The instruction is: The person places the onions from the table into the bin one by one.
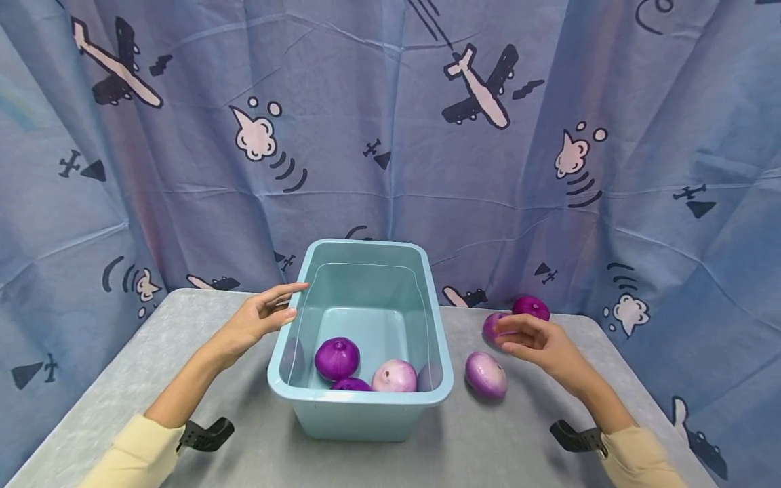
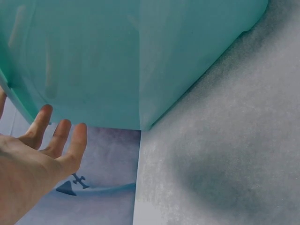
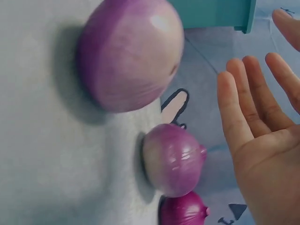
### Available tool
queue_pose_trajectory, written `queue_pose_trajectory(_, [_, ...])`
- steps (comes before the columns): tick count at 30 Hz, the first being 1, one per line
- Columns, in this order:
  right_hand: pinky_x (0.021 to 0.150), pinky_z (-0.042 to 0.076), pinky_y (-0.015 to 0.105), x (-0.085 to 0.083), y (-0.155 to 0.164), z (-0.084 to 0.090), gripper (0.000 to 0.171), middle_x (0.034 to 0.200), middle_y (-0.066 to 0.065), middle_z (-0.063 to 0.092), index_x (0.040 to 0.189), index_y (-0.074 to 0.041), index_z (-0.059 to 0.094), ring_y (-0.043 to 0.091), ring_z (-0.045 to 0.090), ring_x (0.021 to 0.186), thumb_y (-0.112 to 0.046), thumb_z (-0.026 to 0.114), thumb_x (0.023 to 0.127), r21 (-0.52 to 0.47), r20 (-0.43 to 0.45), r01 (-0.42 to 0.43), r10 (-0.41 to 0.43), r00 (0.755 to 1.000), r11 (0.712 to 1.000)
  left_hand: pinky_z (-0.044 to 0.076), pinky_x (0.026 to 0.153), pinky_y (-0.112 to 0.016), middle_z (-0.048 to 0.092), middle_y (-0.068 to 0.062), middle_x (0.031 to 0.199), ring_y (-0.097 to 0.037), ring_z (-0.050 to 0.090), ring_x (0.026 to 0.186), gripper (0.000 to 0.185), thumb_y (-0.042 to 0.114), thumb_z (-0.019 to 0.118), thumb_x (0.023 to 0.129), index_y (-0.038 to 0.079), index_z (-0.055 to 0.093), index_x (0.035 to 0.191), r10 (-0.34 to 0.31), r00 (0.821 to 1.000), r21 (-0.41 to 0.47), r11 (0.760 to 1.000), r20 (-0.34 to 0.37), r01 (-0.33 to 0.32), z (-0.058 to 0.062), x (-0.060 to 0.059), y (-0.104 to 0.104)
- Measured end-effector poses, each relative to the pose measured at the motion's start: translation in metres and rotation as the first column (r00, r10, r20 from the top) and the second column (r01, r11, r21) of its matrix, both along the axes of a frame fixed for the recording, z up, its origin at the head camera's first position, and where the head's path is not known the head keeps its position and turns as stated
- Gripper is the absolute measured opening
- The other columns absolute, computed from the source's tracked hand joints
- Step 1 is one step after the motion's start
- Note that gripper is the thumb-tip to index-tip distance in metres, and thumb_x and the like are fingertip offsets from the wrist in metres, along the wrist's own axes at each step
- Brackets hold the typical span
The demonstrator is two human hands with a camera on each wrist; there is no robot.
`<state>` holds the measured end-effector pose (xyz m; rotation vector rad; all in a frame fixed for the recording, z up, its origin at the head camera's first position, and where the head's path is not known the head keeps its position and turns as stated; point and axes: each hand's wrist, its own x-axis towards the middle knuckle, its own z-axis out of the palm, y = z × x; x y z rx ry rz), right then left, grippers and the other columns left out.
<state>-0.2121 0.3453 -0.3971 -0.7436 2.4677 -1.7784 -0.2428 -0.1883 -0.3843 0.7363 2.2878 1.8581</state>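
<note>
On the grey worktop [image 1: 152,352], the left hand [image 1: 259,318] rests with straight, relaxed fingers at the left rim of the light blue bin [image 1: 363,400], holding nothing; whether the fingertips actually touch the rim cannot be told. Inside the bin lie a dark purple onion [image 1: 337,358], a pale onion [image 1: 394,376] and a second dark one [image 1: 352,385] low against the near wall. Just right of the bin sits a pale purple onion [image 1: 485,374]. Beyond it the right hand [image 1: 537,344] hovers with fingers loosely spread, gripping nothing, just beside a mid-purple onion [image 1: 491,325]. A deep purple onion [image 1: 531,307] lies farthest back.
</note>
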Motion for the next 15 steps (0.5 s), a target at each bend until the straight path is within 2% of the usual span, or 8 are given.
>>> queue_pose_trajectory(4, [0.090, 0.053, 0.030, 0.005, 0.005, -0.009, 0.041, 0.130, 0.024, 0.060, 0.134, 0.009, 0.055, 0.025, 0.064, 0.117, 0.002, 0.068, 0.096, 0.035, 0.031, 0.019, -0.020, 0.999, 0.999, 0.034, 0.107, -0.055, 0.040, -0.014, 0.155, -0.034, 0.035, 0.142, 0.051, 0.021, 0.062, 0.103, 0.015, 0.050, 0.151, 0.001, 1.000, 0.000, 1.000, 0.003, -0.001, 0.000, -0.001, 0.000])
queue_pose_trajectory(7, [0.093, 0.051, 0.029, 0.009, 0.008, -0.016, 0.044, 0.132, 0.014, 0.061, 0.137, 0.009, 0.053, 0.023, 0.061, 0.121, 0.005, 0.067, 0.095, 0.044, 0.039, -0.003, 0.001, 0.999, 0.999, 0.034, 0.108, -0.055, 0.041, -0.013, 0.155, -0.034, 0.035, 0.142, 0.051, 0.021, 0.063, 0.103, 0.015, 0.050, 0.151, 0.001, 1.000, 0.001, 1.000, 0.001, -0.001, 0.000, -0.001, 0.000])
queue_pose_trajectory(12, [0.099, 0.048, 0.033, 0.013, 0.011, -0.029, 0.054, 0.139, 0.015, 0.056, 0.142, 0.012, 0.046, 0.016, 0.056, 0.125, 0.008, 0.069, 0.092, 0.022, 0.058, -0.074, 0.073, 0.996, 0.997, 0.034, 0.108, -0.055, 0.041, -0.013, 0.155, -0.034, 0.034, 0.142, 0.050, 0.021, 0.063, 0.103, 0.014, 0.050, 0.151, 0.002, 1.000, 0.003, 1.000, -0.002, -0.002, -0.001, -0.001, 0.000])
queue_pose_trajectory(15, [0.100, 0.047, 0.033, 0.015, 0.012, -0.035, 0.061, 0.144, 0.021, 0.050, 0.144, 0.012, 0.043, 0.019, 0.054, 0.128, 0.007, 0.072, 0.091, 0.025, 0.084, -0.086, 0.084, 0.993, 0.996, 0.034, 0.107, -0.055, 0.041, -0.014, 0.155, -0.034, 0.035, 0.142, 0.051, 0.021, 0.062, 0.103, 0.014, 0.050, 0.151, 0.004, 1.000, 0.003, 1.000, -0.004, -0.004, -0.001, 0.000, 0.000])
